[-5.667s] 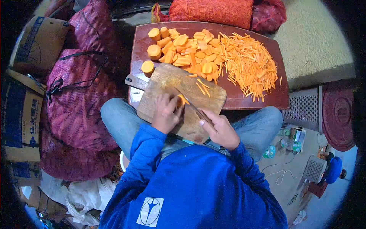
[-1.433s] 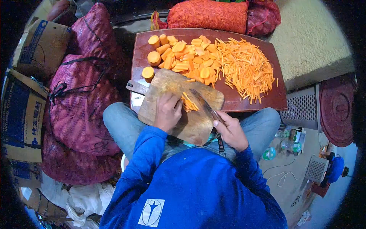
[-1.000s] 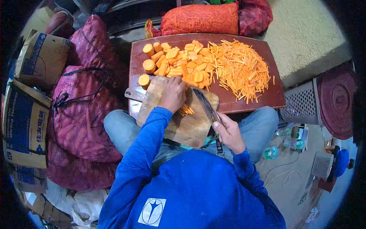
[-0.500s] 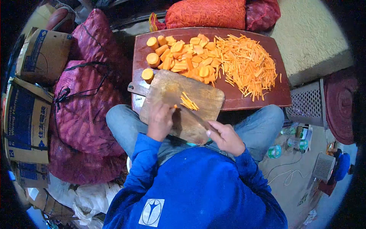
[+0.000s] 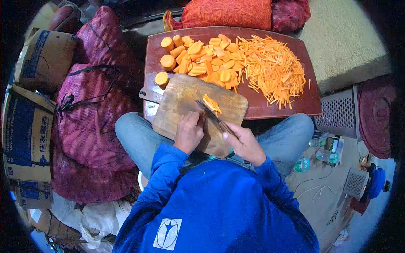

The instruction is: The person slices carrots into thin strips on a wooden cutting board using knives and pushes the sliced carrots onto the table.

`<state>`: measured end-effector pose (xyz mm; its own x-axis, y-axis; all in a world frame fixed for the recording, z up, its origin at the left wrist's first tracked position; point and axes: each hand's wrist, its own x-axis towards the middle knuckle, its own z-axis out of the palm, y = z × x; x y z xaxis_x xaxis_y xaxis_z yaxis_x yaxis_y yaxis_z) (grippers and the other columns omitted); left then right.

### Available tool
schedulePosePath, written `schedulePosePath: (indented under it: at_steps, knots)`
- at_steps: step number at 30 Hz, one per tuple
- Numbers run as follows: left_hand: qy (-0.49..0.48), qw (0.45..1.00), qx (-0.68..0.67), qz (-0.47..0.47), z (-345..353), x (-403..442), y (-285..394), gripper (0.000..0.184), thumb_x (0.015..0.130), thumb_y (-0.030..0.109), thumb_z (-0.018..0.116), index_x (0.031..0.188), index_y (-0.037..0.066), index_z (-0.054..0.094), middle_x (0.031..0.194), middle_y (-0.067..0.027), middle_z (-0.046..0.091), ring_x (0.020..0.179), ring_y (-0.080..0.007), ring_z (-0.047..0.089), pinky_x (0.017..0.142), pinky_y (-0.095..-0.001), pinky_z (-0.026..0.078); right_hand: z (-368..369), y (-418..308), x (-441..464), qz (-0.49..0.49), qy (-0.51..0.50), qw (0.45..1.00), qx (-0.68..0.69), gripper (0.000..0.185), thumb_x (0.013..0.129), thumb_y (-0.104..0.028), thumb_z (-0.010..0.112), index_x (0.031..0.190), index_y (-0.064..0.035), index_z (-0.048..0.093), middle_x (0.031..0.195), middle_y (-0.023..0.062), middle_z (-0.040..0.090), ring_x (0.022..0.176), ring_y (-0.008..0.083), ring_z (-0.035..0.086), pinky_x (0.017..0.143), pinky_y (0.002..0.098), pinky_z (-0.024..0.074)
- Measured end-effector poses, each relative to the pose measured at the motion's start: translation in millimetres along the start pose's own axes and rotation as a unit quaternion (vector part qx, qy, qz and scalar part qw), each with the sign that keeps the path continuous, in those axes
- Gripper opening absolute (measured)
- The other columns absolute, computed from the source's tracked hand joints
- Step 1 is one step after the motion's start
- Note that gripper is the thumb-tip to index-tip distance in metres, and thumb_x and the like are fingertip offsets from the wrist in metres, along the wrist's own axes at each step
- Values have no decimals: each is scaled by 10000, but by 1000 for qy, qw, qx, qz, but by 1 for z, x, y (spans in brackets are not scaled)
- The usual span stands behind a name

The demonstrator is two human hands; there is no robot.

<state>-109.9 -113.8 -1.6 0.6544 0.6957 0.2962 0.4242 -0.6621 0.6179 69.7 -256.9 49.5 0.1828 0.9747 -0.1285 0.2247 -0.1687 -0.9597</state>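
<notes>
My right hand [image 5: 246,145] is closed around the handle of a knife [image 5: 212,114], its blade angled up and left across a wooden cutting board [image 5: 179,90]. Beside the blade, on its far side, lies a small bunch of cut carrot strips [image 5: 212,104]. My left hand [image 5: 190,131] rests low over the board, left of the knife, with curled fingers. Whatever those fingers may hold is hidden. Past the board are carrot slices [image 5: 211,59], thick carrot chunks [image 5: 168,62] and a large heap of carrot strips [image 5: 274,69].
A reddish-brown table [image 5: 310,99] carries the carrots and the board's far side. Full purple mesh sacks [image 5: 93,114] and cardboard boxes [image 5: 27,130] crowd the left. An orange-filled bag [image 5: 228,14] lies behind the table. At right are a grey plastic crate [image 5: 336,111] and bottles [image 5: 302,165].
My left hand has shifted right and nearer my body, and the orange piece at its fingertips no longer shows. The knife has turned steeper, its blade now against the carrot strips, which sit more tightly bunched.
</notes>
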Motion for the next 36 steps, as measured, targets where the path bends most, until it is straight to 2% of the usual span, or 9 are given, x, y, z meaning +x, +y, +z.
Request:
schedulePosePath:
  at_steps: [3, 7, 12, 18, 25, 28, 30, 34, 36]
  knots:
    - [13, 998, -54, -6, 2, 1, 1, 121, 883, -1, 690, 1003, -2, 677, 901, -203, 667, 856, -417, 631, 783, -504, 477, -1, -9, 2, -3, -3, 1000, -22, 415, 1047, -183, 623, 1401, 31, 589, 904, 222, 682, 773, 214, 673, 726, 368, 535]
    - [35, 999, -26, 15, 8, -5, -9, 216, 797, -39, 691, 1010, -6, 705, 899, -182, 622, 844, -404, 607, 762, -486, 479, -2, -4, -5, 5, 17, 999, -28, 405, 1047, -180, 621, 1395, 26, 592, 912, 235, 685, 788, 253, 708, 731, 374, 542]
    - [34, 997, 27, 67, 12, -5, -16, 387, 691, -46, 701, 1077, -16, 712, 907, -165, 571, 848, -392, 582, 771, -480, 483, 1, -10, -11, -20, -9, 999, -42, 384, 1040, -166, 623, 1375, 21, 597, 1000, 285, 711, 916, 411, 752, 780, 423, 564]
    - [40, 996, 18, 77, 5, -3, -12, 408, 673, -30, 731, 1081, -24, 706, 948, -170, 589, 914, -387, 592, 803, -486, 484, -5, -26, -24, 18, -58, 994, -91, 394, 1047, -177, 593, 1373, 39, 548, 1044, 303, 713, 982, 485, 710, 809, 500, 569]
    - [44, 997, 9, 64, 8, -2, -12, 365, 670, -30, 749, 1033, -24, 715, 956, -167, 609, 926, -379, 604, 806, -471, 494, 16, -15, -3, -14, -24, 986, -163, 374, 1044, -181, 587, 1367, 3, 542, 1044, 311, 706, 978, 507, 696, 791, 555, 553]
    - [64, 996, 0, 58, 12, -2, -14, 309, 692, -37, 737, 1000, -28, 720, 922, -163, 599, 898, -372, 600, 793, -462, 496, 10, -31, 8, 20, -37, 990, -135, 358, 1040, -155, 593, 1357, 9, 582, 951, 304, 687, 901, 470, 721, 759, 490, 550]
    - [75, 996, -7, 53, 11, -1, -14, 283, 704, -40, 730, 987, -30, 722, 905, -161, 594, 883, -369, 597, 784, -459, 497, 4, -34, 0, 28, -53, 994, -94, 363, 1032, -158, 591, 1356, 2, 546, 1040, 336, 695, 1002, 530, 680, 808, 566, 554]
    - [54, 997, 4, 53, 5, -1, -9, 278, 717, -40, 734, 995, -32, 719, 896, -160, 584, 873, -370, 591, 782, -468, 494, 7, -35, -8, 58, -57, 994, -80, 339, 1030, -144, 586, 1339, -6, 554, 1037, 337, 694, 1001, 541, 670, 803, 565, 554]
    - [53, 997, 6, 57, 7, -1, -9, 277, 719, -40, 738, 996, -32, 719, 896, -160, 583, 874, -371, 591, 783, -468, 494, 14, -21, 0, 17, -41, 991, -129, 352, 1037, -143, 578, 1360, -7, 550, 1027, 330, 699, 988, 531, 684, 796, 544, 562]
